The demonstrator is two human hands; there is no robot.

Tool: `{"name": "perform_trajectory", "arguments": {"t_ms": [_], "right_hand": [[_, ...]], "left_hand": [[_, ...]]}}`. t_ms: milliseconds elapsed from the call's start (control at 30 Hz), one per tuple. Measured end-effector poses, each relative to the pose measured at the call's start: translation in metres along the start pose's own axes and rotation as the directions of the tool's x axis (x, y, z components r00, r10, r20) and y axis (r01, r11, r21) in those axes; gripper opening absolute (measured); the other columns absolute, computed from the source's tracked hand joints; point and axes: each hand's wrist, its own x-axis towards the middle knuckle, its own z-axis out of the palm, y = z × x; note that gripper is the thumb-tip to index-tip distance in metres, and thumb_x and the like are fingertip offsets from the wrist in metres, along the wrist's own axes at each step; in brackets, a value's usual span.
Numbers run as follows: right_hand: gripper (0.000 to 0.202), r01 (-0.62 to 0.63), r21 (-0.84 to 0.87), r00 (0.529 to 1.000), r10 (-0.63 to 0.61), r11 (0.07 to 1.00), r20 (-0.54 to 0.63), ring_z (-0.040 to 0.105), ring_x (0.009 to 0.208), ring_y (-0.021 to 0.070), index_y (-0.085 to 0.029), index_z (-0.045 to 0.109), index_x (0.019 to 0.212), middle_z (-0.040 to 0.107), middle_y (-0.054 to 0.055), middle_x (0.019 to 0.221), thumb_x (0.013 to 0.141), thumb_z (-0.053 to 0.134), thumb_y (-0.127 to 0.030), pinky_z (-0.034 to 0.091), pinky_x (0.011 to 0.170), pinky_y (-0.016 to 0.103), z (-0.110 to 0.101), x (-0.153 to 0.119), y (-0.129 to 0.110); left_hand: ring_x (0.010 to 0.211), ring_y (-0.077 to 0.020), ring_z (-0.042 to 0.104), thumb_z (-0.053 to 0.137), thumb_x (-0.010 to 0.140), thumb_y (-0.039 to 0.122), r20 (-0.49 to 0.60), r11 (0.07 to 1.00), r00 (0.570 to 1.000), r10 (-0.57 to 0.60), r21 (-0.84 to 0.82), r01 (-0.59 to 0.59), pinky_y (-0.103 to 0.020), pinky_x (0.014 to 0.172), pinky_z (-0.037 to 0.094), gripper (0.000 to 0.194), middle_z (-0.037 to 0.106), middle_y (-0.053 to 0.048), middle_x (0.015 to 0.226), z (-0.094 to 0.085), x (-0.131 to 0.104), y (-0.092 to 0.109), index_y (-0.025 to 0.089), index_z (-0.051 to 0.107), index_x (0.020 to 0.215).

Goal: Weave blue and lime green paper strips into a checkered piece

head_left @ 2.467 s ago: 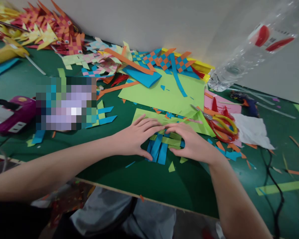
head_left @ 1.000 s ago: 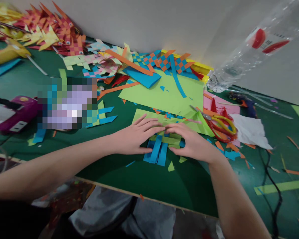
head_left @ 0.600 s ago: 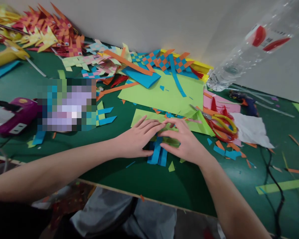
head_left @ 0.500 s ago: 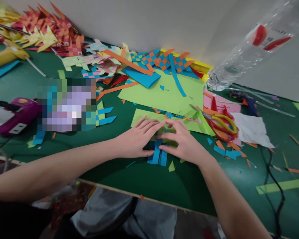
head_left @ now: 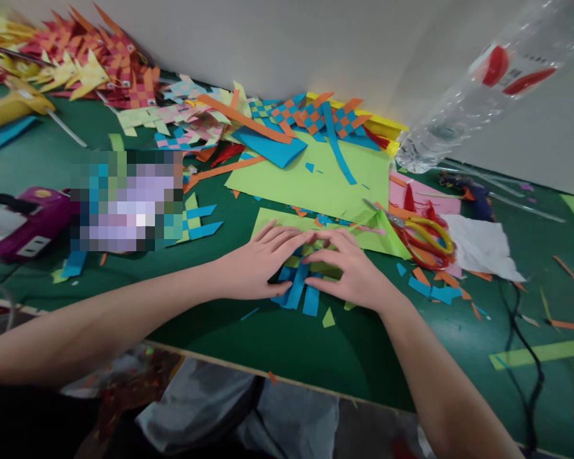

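green table (head_left: 349, 363), paper weave (head_left: 296, 288) between both hands (head_left: 253, 264) (head_left: 351, 271), seemingly touching

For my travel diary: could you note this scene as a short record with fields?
Surface: green table with paper scraps
Work: blue and light-green paper strips, crossing in a weave
Left hand: spread over the strips, thumb at a blue one
Right hand: fingers curved over the strips
Behind: large light-green sheet
Right of the hands: scissors with red and yellow handles
Far left: yellow glue gun, red-and-orange woven paper pieces
Far right: clear bottle, red-and-white label
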Motion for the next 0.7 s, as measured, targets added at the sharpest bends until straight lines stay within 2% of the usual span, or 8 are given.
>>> {"name": "perform_trajectory", "arguments": {"t_ms": [167,300,367,500,700], "right_hand": [[0.017,0.03,0.044,0.999,-0.03,0.999,0.01,0.053,0.089,0.0197,-0.025,0.067,0.093,0.059,0.003,0.088,0.084,0.061,-0.038,0.039,0.087,0.039,-0.0038,0.0,-0.0049],[0.023,0.063,0.022,0.994,-0.065,0.998,0.09,0.05,0.077,0.0174,-0.023,0.068,0.073,0.059,0.001,0.071,0.085,0.06,-0.04,0.035,0.085,0.039,-0.0052,-0.0005,-0.0072],[0.025,0.068,0.005,0.992,-0.068,0.998,0.11,0.05,0.075,0.0172,-0.022,0.069,0.071,0.059,0.001,0.068,0.086,0.058,-0.039,0.034,0.084,0.039,-0.0053,-0.0006,-0.0071],[0.017,0.075,-0.005,0.989,-0.074,0.997,0.13,0.051,0.076,0.0174,-0.024,0.073,0.087,0.061,0.001,0.07,0.085,0.058,-0.032,0.034,0.083,0.039,-0.0045,-0.0002,-0.006],[0.02,0.074,0.039,0.988,-0.079,0.996,0.132,0.051,0.077,0.0171,-0.025,0.071,0.098,0.065,0.001,0.076,0.087,0.056,-0.03,0.034,0.083,0.038,-0.0053,-0.0002,-0.0069]], "left_hand": [[0.136,-0.0299,0.029,0.054,0.077,0.025,-0.003,1.0,1.0,0.027,0.014,-0.027,-0.053,0.116,0.015,0.076,0.038,-0.013,0.143,-0.0005,-0.0001,0.0005,0.018,0.019,0.145],[0.135,-0.0292,0.03,0.05,0.08,0.023,0.003,1.0,1.0,0.025,0.017,-0.025,-0.053,0.116,0.016,0.072,0.039,-0.013,0.143,-0.0018,0.0003,0.0013,0.018,0.02,0.145],[0.135,-0.0286,0.031,0.048,0.082,0.022,-0.001,1.0,1.0,0.02,0.024,-0.02,-0.053,0.115,0.017,0.068,0.039,-0.013,0.142,-0.0018,0.0006,0.0013,0.018,0.021,0.144],[0.133,-0.0281,0.033,0.046,0.084,0.019,-0.011,0.999,1.0,0.018,0.04,-0.017,-0.054,0.114,0.019,0.064,0.041,-0.012,0.14,-0.0009,0.0008,0.0,0.019,0.023,0.144],[0.132,-0.0274,0.034,0.047,0.082,0.017,-0.016,0.998,1.0,0.024,0.052,-0.023,-0.052,0.115,0.02,0.062,0.042,-0.013,0.139,0.0004,0.0005,-0.0021,0.016,0.027,0.141]]}}
